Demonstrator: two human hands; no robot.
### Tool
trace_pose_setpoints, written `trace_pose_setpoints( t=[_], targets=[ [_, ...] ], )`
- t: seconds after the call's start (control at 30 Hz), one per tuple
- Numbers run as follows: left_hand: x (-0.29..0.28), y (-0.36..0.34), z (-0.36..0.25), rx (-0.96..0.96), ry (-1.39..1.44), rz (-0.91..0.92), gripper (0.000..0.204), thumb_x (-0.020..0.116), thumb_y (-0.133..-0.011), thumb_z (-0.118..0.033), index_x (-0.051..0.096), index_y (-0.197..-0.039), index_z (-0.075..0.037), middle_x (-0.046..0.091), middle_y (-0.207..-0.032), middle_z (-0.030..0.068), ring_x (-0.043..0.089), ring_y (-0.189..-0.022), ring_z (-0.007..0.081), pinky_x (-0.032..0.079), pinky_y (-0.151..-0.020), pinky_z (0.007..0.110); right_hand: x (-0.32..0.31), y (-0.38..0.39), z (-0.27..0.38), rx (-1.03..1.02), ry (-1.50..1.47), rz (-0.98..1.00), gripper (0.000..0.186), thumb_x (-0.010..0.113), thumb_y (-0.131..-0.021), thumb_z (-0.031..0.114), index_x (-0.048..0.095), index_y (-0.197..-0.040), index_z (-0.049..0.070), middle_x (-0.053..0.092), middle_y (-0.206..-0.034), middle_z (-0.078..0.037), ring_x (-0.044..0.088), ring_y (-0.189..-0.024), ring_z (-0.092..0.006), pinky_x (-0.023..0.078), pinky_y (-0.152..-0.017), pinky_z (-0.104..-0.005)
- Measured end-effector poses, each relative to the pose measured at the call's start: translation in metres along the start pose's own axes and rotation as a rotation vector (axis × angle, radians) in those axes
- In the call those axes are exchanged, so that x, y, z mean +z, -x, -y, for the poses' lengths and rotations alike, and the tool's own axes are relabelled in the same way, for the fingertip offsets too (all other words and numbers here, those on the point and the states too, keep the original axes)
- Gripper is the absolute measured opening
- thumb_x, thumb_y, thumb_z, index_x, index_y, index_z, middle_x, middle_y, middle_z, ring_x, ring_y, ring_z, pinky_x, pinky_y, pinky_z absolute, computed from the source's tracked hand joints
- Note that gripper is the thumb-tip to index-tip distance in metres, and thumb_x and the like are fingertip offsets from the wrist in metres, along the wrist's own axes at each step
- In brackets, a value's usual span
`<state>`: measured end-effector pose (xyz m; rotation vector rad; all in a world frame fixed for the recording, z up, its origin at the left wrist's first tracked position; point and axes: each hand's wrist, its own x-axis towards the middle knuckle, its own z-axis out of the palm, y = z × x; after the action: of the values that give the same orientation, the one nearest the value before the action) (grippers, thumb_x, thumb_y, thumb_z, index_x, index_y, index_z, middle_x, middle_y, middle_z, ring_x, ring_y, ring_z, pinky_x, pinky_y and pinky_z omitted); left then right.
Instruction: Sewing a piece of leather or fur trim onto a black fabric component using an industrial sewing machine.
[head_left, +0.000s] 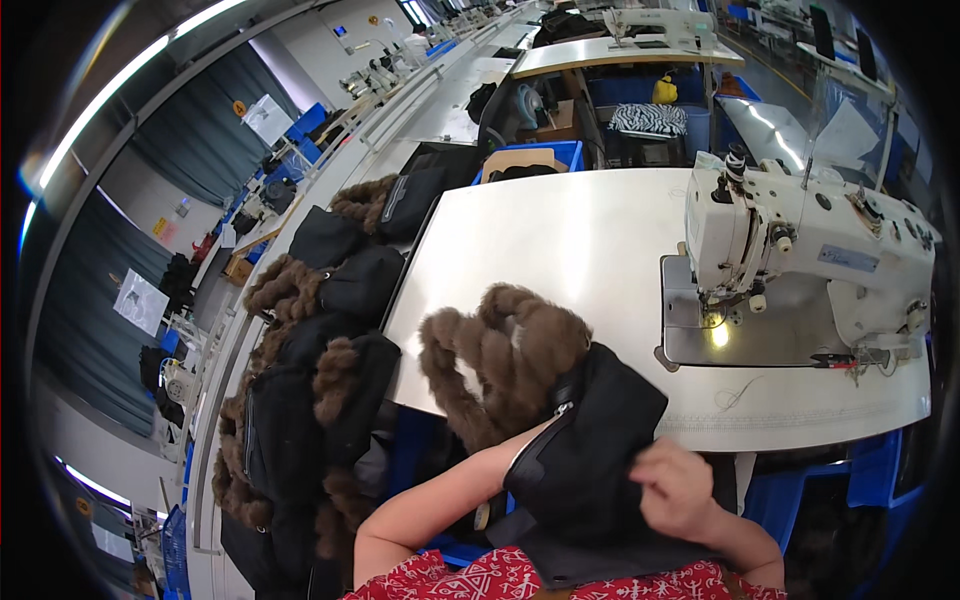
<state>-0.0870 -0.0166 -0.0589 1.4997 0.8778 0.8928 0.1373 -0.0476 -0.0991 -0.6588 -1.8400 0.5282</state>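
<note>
I judge bag-handling in hand: left hand hidden in black bag (590,450), right hand (677,487) curled beside it, can't tell either grip, next needs steady support

The bag (600,450) is black, its fur (535,350) brown.

A black cloth bag (600,450) tilts at the near edge of the white table (560,230), its left-facing mouth (524,458) open beside a silver zip pull (563,408), its twisted brown fluffy strap (550,345) bunched farther left.

Bag (590,450) at table (560,240) edge; bag pile (285,420) left, sewing machine (790,240) right.
</note>
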Motion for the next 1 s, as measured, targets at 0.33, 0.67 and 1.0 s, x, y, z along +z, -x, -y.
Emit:
trace_pose_setpoints(
  t=[0.33, 0.67, 1.0],
  targets=[
    [-0.017, -0.02, -0.006, 0.016, -0.129, 0.254, 0.024, 0.053, -0.089, -0.005, 0.06, -0.112, 0.001, 0.062, -0.109, 0.0248, 0.061, -0.107, 0.0359, 0.049, -0.086, 0.042, -0.021, -0.01, 0.01, -0.052, -0.042, 0.384, 0.028, 0.064, -0.067, -0.007, 0.07, -0.094, 0.002, 0.066, -0.101, -0.011, 0.066, -0.083, -0.024, 0.055, -0.066, -0.0292],
    [0.017, -0.038, 0.018, 0.154, -0.306, 0.572, 0.023, 0.052, -0.089, -0.004, 0.061, -0.11, 0.001, 0.064, -0.105, 0.0254, 0.062, -0.104, 0.0367, 0.049, -0.084, 0.043, -0.01, -0.051, 0.007, -0.351, 0.486, 0.2, 0.057, 0.073, -0.081, 0.046, 0.065, -0.115, 0.001, 0.069, -0.092, -0.005, 0.059, -0.074, -0.0174, 0.045, -0.077, -0.0317],
    [0.022, -0.045, -0.059, 0.093, -0.718, 0.756, 0.017, 0.054, -0.083, 0.001, 0.064, -0.096, 0.0, 0.067, -0.089, 0.0214, 0.064, -0.082, 0.0393, 0.052, -0.072, 0.042, -0.031, -0.039, -0.008, -0.494, 0.251, -0.017, 0.036, 0.085, -0.073, 0.03, 0.068, -0.097, 0.01, 0.059, -0.091, 0.0, 0.058, -0.078, -0.0165, 0.043, -0.08, -0.0307]
  ],
)
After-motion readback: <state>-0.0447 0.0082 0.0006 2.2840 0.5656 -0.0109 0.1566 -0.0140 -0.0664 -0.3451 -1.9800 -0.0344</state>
